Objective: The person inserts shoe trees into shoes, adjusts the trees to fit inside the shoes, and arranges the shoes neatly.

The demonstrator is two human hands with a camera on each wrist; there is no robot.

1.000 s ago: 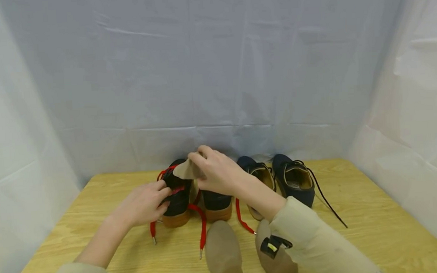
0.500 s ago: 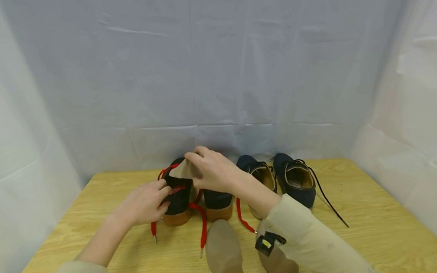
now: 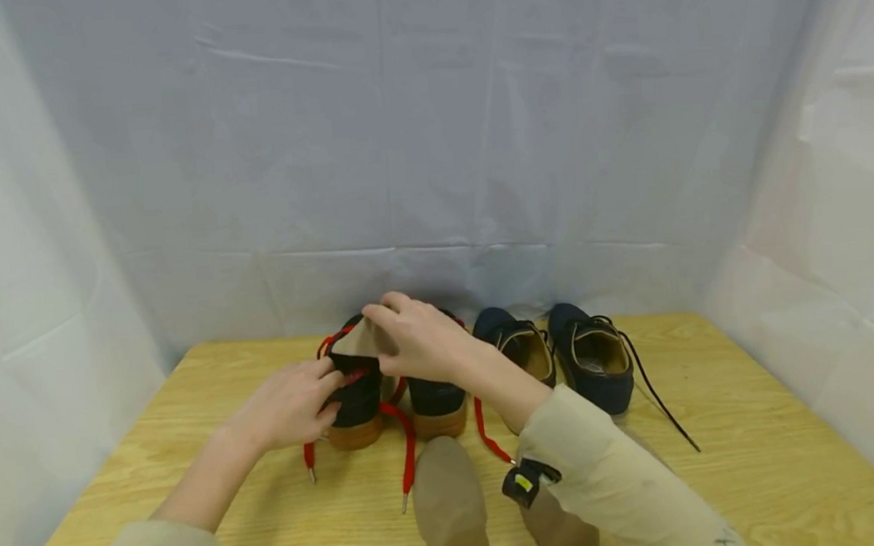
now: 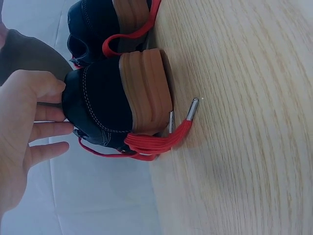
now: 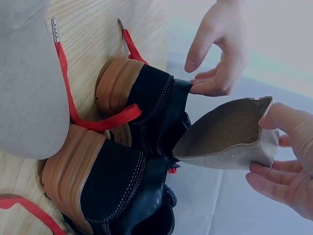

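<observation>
Hands first: your right hand (image 3: 419,345) has its grip pinched on the heel end of a tan insole (image 5: 230,134), thumb on top and fingers underneath, bending it so its front end dips into the opening of the black shoe with red laces (image 3: 354,387). Taking that shoe as the landmark, your left hand (image 3: 287,407) sits at its heel collar with the fingers only loosely bent, fingertips touching the rim, not clamped around anything. The shoe's twin (image 3: 436,402) stands touching it on the right side, red lace ends trailing toward you over the wooden counter (image 3: 719,464). Further right of it stands a pair of navy shoes (image 3: 562,357) with dark laces. Two more tan insoles (image 3: 449,502) lie on the counter nearer you than the shoe, the right one partly under your sleeve.
</observation>
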